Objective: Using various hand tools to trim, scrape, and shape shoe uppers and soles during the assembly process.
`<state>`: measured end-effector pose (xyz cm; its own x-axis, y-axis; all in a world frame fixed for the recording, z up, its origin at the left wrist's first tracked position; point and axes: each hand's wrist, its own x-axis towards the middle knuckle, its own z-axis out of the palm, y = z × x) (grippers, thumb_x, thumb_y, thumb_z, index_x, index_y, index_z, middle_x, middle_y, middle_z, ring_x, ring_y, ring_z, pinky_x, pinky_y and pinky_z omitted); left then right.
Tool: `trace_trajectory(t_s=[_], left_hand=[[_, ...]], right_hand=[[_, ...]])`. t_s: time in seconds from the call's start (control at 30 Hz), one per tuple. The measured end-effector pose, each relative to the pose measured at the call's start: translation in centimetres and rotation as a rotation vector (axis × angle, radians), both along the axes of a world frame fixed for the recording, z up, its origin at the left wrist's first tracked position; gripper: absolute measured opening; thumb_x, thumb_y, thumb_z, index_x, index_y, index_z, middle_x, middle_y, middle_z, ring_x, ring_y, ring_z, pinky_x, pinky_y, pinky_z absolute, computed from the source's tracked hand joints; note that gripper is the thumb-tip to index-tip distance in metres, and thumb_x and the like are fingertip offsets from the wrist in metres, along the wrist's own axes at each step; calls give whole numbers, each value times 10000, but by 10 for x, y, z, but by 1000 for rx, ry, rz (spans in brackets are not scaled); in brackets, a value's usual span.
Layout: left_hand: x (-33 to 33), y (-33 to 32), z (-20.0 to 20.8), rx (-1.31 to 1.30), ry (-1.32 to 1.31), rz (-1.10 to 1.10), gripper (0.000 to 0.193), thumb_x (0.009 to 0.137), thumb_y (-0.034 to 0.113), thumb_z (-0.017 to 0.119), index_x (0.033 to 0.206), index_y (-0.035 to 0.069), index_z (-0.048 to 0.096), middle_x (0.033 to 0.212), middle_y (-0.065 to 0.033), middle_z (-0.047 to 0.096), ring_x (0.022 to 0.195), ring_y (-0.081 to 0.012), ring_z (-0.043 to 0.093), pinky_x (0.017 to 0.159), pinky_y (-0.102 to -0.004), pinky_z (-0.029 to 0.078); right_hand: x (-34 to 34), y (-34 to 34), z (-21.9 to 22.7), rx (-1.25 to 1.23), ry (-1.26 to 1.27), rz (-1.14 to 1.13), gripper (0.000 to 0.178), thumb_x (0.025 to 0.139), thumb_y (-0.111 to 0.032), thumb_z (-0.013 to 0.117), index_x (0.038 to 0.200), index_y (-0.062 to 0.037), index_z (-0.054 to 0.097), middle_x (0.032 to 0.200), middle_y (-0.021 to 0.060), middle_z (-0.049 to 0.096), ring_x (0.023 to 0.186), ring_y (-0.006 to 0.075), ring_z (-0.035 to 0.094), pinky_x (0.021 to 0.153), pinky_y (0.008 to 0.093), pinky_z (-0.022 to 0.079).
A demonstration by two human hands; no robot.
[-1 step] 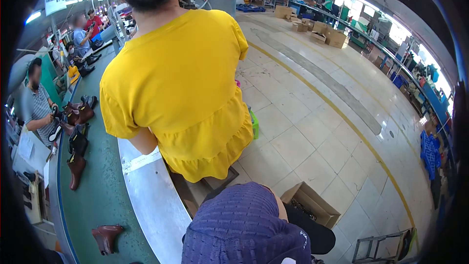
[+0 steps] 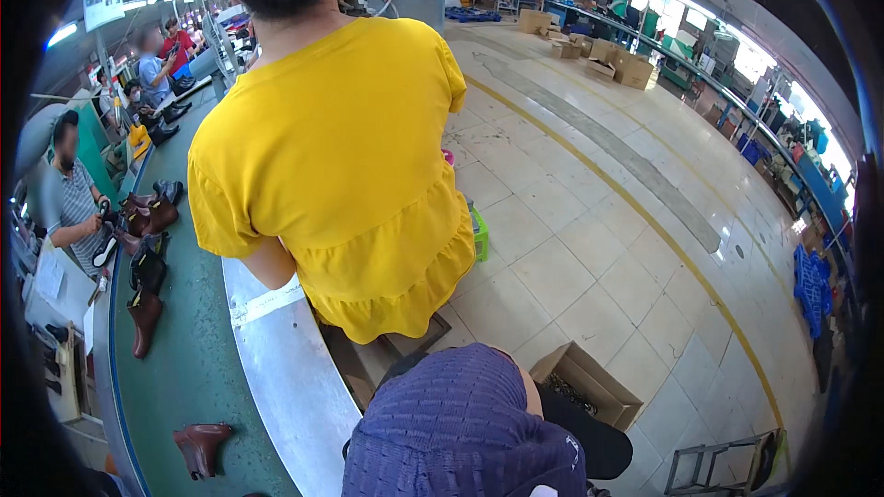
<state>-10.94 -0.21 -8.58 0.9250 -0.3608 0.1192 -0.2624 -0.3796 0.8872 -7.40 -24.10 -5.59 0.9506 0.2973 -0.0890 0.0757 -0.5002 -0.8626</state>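
Note:
Neither of my hands shows; a purple knit garment fills the bottom middle, with a strip of bare skin and a black trouser leg at its right. Left of it runs a green conveyor belt with a metal edge. A maroon ankle boot stands on the near part of the belt. Farther along, a brown boot lies on its side, near a black boot and several more boots. Directly ahead, a person in a yellow top has their back to me.
Across the belt, a person in a striped shirt handles a dark shoe; others work farther back. On the tiled floor stand an open cardboard box, a green stool and a metal frame. Cartons stand by a far workbench.

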Motion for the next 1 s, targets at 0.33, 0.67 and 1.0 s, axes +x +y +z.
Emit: trace_trajectory(t_s=[0.33, 0.67, 1.0], left_hand=[[5, -18, -32, -158, 117, 12, 610, 771, 398, 745, 1076, -105, 587, 923, -215, 665, 890, -313, 642, 769, -408, 506], [3, 1, -25, -209, 112, 84, 607, 767, 398, 753, 1079, -97, 592, 923, -202, 667, 888, -296, 640, 767, -402, 505], [6, 29, -17, -297, 121, 154, 604, 763, 398, 761, 1081, -89, 598, 924, -188, 670, 886, -279, 639, 765, -396, 504]], right_hand=[[2, -2, 41, -195, 98, 118, 257, 889, -212, 688, 1018, 10, 696, 993, 193, 706, 946, 213, 637, 853, 354, 480], [-15, 23, 92, 3, 141, 237, 329, 881, -279, 689, 1012, 22, 704, 967, 192, 713, 883, 265, 657, 845, 350, 487], [-2, 66, 83, -72, 32, 351, 352, 874, -301, 694, 1025, 17, 703, 972, 190, 713, 882, 269, 660, 849, 351, 488]])
